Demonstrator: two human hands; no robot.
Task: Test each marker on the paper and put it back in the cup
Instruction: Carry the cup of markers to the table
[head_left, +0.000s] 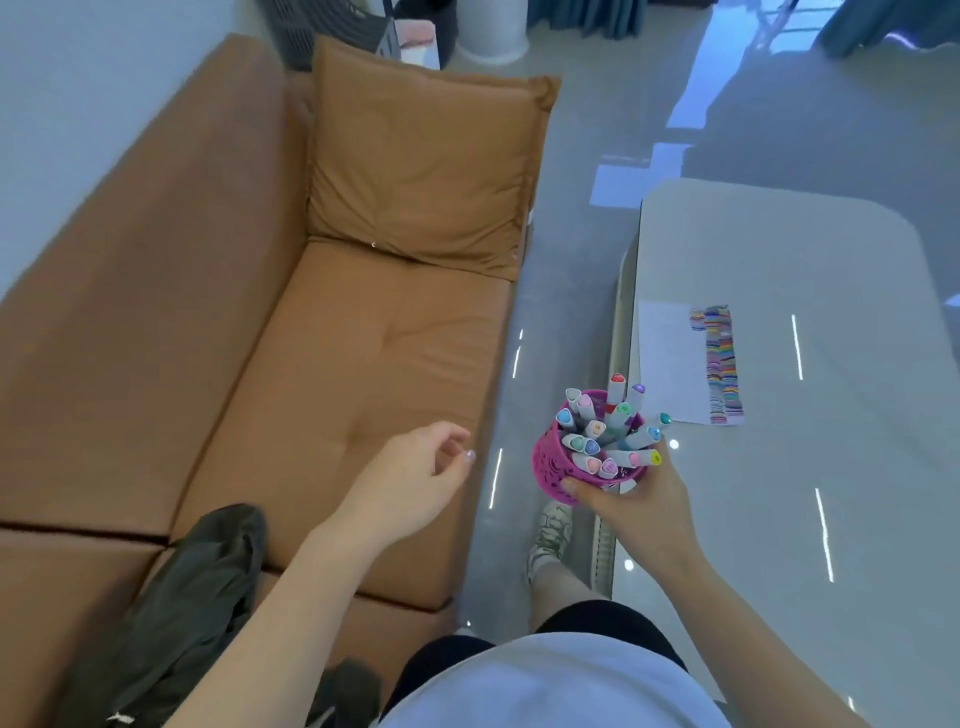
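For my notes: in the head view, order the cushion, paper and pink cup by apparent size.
1. Cushion.
2. Paper and pink cup look about alike; the cup is nearer the camera, so unranked.

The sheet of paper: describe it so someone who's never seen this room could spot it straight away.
Find the pale glossy table right of the tan sofa. Near the table's sofa-side edge, beyond the pink cup of markers gripped by the right hand, lies a flat white paper. It alone carries a long column of multicoloured strokes along its right edge.
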